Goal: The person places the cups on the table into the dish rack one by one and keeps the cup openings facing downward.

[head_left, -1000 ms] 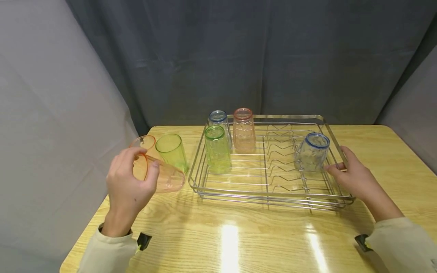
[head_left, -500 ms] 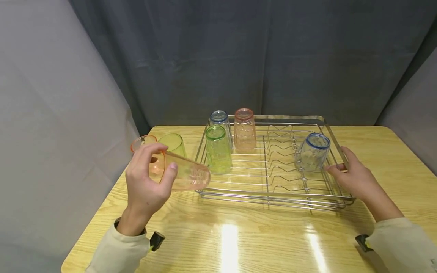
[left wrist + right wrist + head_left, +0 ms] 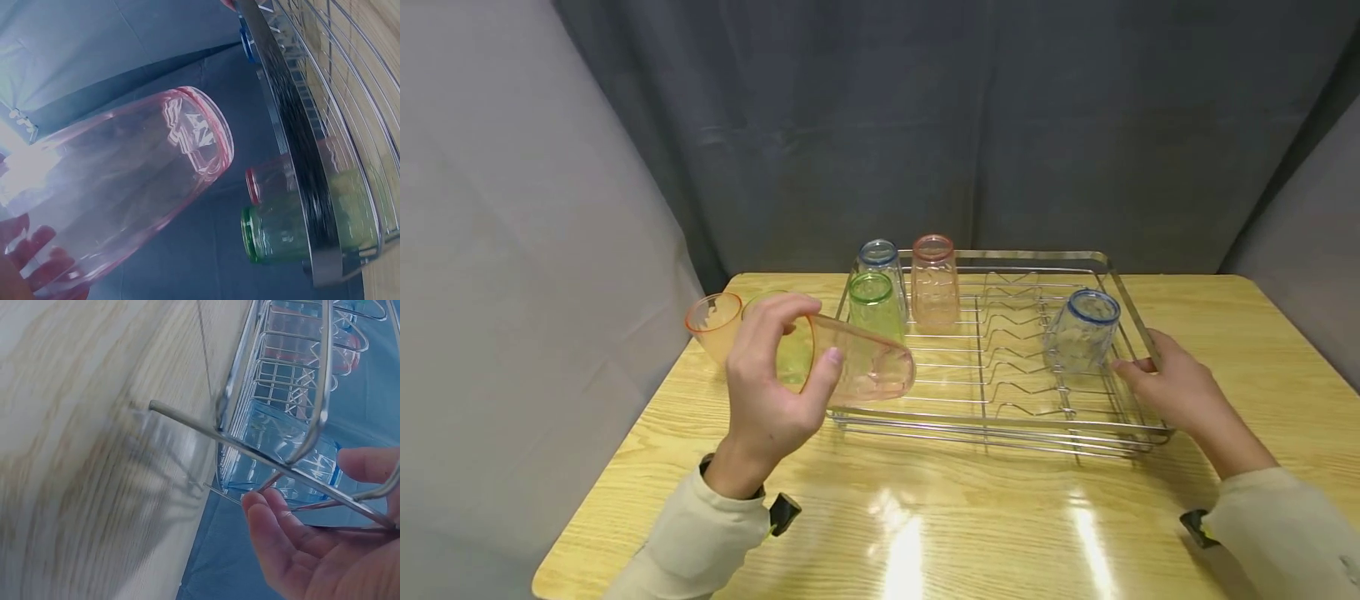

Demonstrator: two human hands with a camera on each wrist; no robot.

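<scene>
Peach-coloured, tapered, see-through tumbler, on its side in mid-air, has just come across from the table's left part to overlap the near-left corner of a silver wire dish rack in the head view. That suggests a carry under way, with the tumbler not yet let go. Its mouth points to 9 o'clock, its base toward 4 o'clock.

The left hand pinches it near the orange rim, thumb opposite fingers. The right hand grips the rack's side at 3 o'clock, thumb and fingers around the wires.

Compared with half a second ago, left hand and tumbler sit farther toward 3 o'clock; the base, then at the rack's left edge, now lies past the green upside-down tumbler in this view. The left wrist view shows the two apart.

Unchanged: a pink-rimmed upside-down tumbler at 12 o'clock, a clear blue-rimmed upside-down tumbler at 2 o'clock, and an orange-rimmed upright tumbler at 10 o'clock on the table.
</scene>
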